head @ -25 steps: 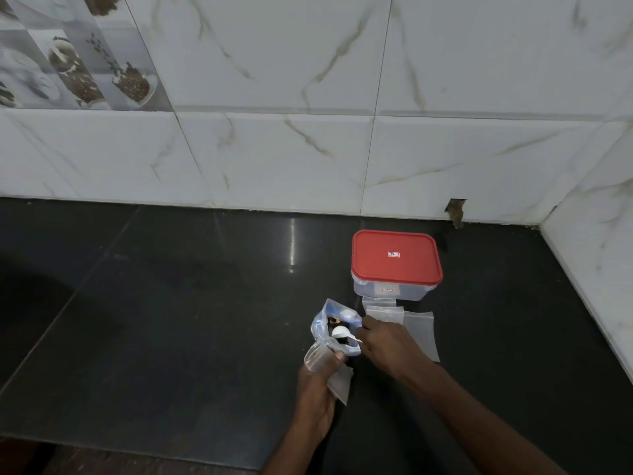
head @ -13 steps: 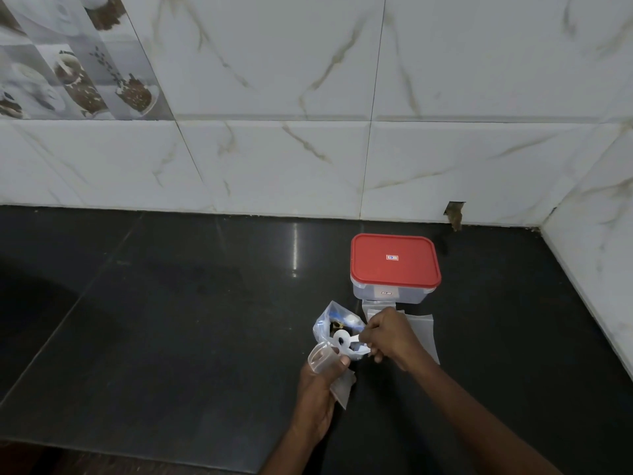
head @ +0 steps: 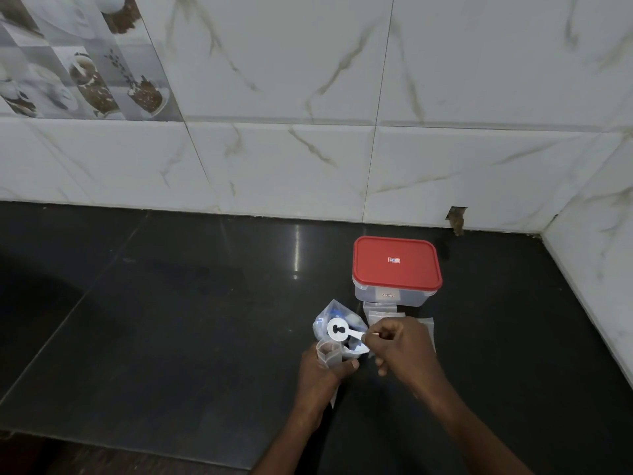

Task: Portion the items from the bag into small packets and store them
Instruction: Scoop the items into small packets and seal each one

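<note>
Head view, both hands at the near right of the black countertop (head: 171,320).

(a) My left hand (head: 320,378) is gripping a small clear packet (head: 328,354), fingers and thumb curling round it so that its mouth is facing upward; the lower end of the packet is hanging below the hand.

(b) My right hand (head: 402,347) is pinching the handle of a white spoon (head: 343,334) between thumb and fingertips, the other fingers curling loosely. The spoon's bowl is lying level, and two dark pieces (head: 337,328) are sitting in it; I cannot tell what they are.

(c) The bowl is hovering over the open mouth of the clear bag (head: 322,324), which is standing just behind the small packet and touching it. Blue print is showing through the bag.

(d) A clear container (head: 390,297) is resting on the countertop just beyond the hands, and its red lid (head: 397,264) is sitting closed on it. Flat empty packets (head: 378,311) are lying against its near side, partly hidden by my right hand.

(e) White marbled wall tiles (head: 308,149) are rising behind the countertop.
</note>
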